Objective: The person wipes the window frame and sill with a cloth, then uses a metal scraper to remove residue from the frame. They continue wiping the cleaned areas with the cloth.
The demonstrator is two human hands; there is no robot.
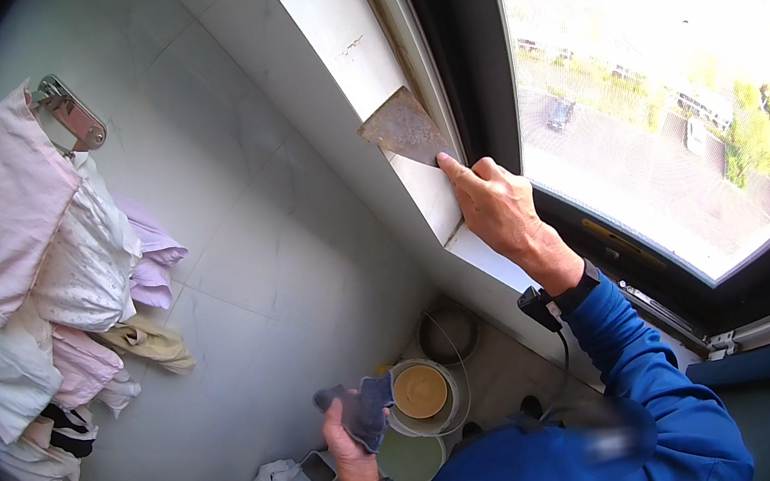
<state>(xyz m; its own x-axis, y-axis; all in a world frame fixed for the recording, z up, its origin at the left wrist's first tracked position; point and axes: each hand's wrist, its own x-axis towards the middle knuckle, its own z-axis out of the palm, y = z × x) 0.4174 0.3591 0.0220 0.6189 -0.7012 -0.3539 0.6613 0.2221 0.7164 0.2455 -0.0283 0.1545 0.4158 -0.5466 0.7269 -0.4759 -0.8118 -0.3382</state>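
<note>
My right hand grips a worn, stained metal scraper blade, its index finger laid along the blade. The scraper's broad end lies over the white tiled window ledge, beside the window frame; whether it touches the tile I cannot tell. Most of its handle is hidden in my fist. Lower down, my left hand holds a crumpled dark blue-grey cloth in front of the tiled wall. A short crack marks the ledge above the scraper.
On the floor below stand a white bucket with a yellowish round thing inside, a dark basin and a pale green basin. Cloths hang from a metal wall rack. An open window lies to the right.
</note>
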